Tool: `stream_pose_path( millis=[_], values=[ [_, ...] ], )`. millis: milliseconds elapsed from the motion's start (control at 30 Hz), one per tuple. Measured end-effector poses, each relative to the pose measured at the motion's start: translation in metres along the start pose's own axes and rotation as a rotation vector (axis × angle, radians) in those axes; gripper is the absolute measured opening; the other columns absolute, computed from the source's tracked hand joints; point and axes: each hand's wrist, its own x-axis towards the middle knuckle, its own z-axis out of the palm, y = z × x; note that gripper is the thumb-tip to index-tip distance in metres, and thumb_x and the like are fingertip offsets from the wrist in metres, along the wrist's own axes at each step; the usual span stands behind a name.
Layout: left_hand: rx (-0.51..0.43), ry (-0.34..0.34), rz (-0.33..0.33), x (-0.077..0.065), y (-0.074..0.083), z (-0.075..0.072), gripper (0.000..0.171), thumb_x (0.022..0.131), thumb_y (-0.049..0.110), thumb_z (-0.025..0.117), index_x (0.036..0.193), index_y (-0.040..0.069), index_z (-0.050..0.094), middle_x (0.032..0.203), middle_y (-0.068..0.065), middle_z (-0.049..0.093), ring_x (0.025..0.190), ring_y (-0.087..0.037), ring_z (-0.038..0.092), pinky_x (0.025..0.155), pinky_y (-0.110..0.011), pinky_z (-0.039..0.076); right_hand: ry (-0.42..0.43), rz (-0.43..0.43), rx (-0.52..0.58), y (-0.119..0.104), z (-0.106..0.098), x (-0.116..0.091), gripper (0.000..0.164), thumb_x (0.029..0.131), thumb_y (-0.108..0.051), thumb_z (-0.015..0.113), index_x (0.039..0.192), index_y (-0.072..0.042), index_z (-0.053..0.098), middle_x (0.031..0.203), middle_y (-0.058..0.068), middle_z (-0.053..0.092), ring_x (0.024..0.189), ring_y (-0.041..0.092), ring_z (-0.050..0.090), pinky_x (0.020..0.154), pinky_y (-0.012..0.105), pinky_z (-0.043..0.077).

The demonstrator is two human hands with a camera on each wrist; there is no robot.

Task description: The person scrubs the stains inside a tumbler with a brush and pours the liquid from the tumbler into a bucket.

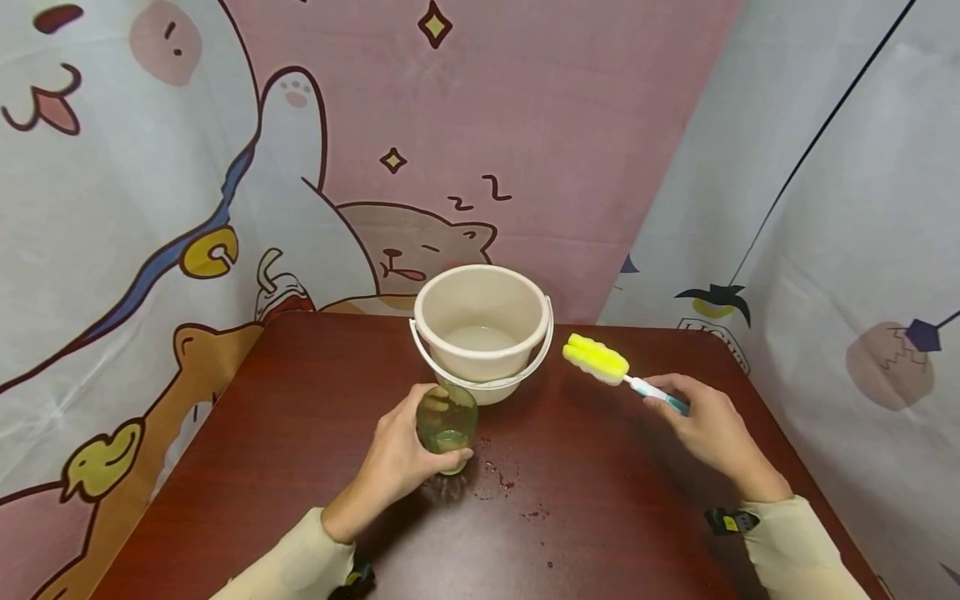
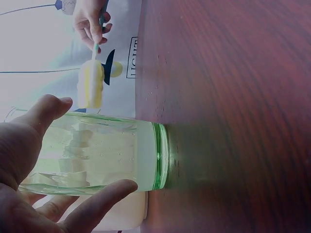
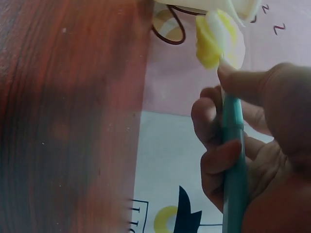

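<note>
My left hand [image 1: 399, 457] grips a green see-through drinking glass [image 1: 447, 414], thumb on the near side and fingers round the other. A little liquid sits in the bottom of the glass. In the left wrist view the base of the glass [image 2: 161, 156] is close to the tabletop; whether they touch I cannot tell. Over the table's right part, my right hand [image 1: 712, 429] holds a sponge bottle brush [image 1: 596, 360] by its teal and white handle [image 3: 234, 145]. The brush's yellow and white head points left, apart from the glass.
A cream bucket [image 1: 483, 365] stands at the table's back middle, just behind the glass, with liquid inside and its handle lowered to the front. Drops of liquid [image 1: 501, 479] lie on the dark red table [image 1: 600, 517]. Printed cloth [image 1: 562, 125] hangs behind and beside the table.
</note>
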Motion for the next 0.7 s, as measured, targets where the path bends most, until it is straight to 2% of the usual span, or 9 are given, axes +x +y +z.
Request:
stream_pose_path(
  millis=[67, 167, 233, 333, 433, 567, 700],
  values=[
    [0.0, 0.003, 0.006, 0.0, 0.0, 0.0, 0.092, 0.069, 0.032, 0.116, 0.145, 0.021, 0.066, 0.131, 0.001, 0.085, 0.118, -0.021, 0.083, 0.099, -0.045, 0.069, 0.005, -0.005, -0.034, 0.0, 0.004, 0.002, 0.037, 0.107, -0.025, 0.088, 0.142, -0.017, 0.079, 0.127, 0.013, 0.082, 0.099, 0.029, 0.07, 0.076, 0.041, 0.06],
    [-0.002, 0.006, 0.009, 0.0, 0.0, 0.0, 0.091, 0.069, 0.033, 0.116, 0.145, 0.021, 0.066, 0.131, 0.001, 0.085, 0.118, -0.021, 0.083, 0.099, -0.045, 0.069, 0.009, -0.034, -0.1, -0.001, 0.011, 0.005, 0.039, 0.108, -0.021, 0.086, 0.146, -0.017, 0.077, 0.133, 0.016, 0.08, 0.104, 0.034, 0.074, 0.077, 0.052, 0.061],
    [-0.004, 0.0, 0.0, 0.0, 0.001, 0.0, 0.092, 0.068, 0.033, 0.116, 0.145, 0.022, 0.066, 0.132, 0.002, 0.085, 0.118, -0.021, 0.083, 0.099, -0.045, 0.068, 0.005, -0.059, -0.148, -0.001, 0.016, 0.007, 0.041, 0.11, -0.019, 0.083, 0.15, -0.015, 0.075, 0.132, 0.018, 0.078, 0.097, 0.032, 0.073, 0.069, 0.049, 0.06],
    [-0.005, -0.008, -0.012, -0.001, 0.001, 0.001, 0.092, 0.068, 0.033, 0.116, 0.145, 0.023, 0.066, 0.132, 0.003, 0.084, 0.119, -0.02, 0.083, 0.1, -0.045, 0.068, 0.007, -0.107, -0.239, -0.001, 0.024, 0.009, 0.045, 0.111, -0.014, 0.08, 0.155, -0.01, 0.072, 0.127, 0.019, 0.077, 0.079, 0.024, 0.066, 0.056, 0.036, 0.049],
    [-0.004, -0.007, -0.009, -0.002, 0.001, 0.002, 0.091, 0.068, 0.033, 0.116, 0.145, 0.023, 0.066, 0.132, 0.003, 0.084, 0.119, -0.02, 0.083, 0.1, -0.045, 0.068, 0.016, -0.163, -0.329, -0.001, 0.031, 0.012, 0.052, 0.108, -0.006, 0.081, 0.159, -0.007, 0.069, 0.124, 0.02, 0.074, 0.071, 0.02, 0.06, 0.05, 0.032, 0.043],
    [-0.006, -0.002, 0.0, -0.002, 0.0, 0.001, 0.091, 0.068, 0.034, 0.116, 0.144, 0.022, 0.067, 0.131, 0.003, 0.084, 0.119, -0.021, 0.083, 0.1, -0.045, 0.068, 0.031, -0.225, -0.414, -0.002, 0.039, 0.016, 0.066, 0.099, 0.006, 0.085, 0.161, -0.005, 0.067, 0.121, 0.022, 0.072, 0.081, 0.027, 0.067, 0.05, 0.037, 0.052],
    [0.0, 0.005, 0.009, -0.001, 0.0, 0.0, 0.092, 0.068, 0.034, 0.116, 0.144, 0.023, 0.066, 0.131, 0.002, 0.084, 0.12, -0.021, 0.083, 0.1, -0.045, 0.068, 0.055, -0.261, -0.444, -0.003, 0.046, 0.021, 0.068, 0.096, 0.012, 0.085, 0.16, -0.003, 0.067, 0.119, 0.025, 0.071, 0.09, 0.037, 0.07, 0.053, 0.044, 0.058]
  ],
)
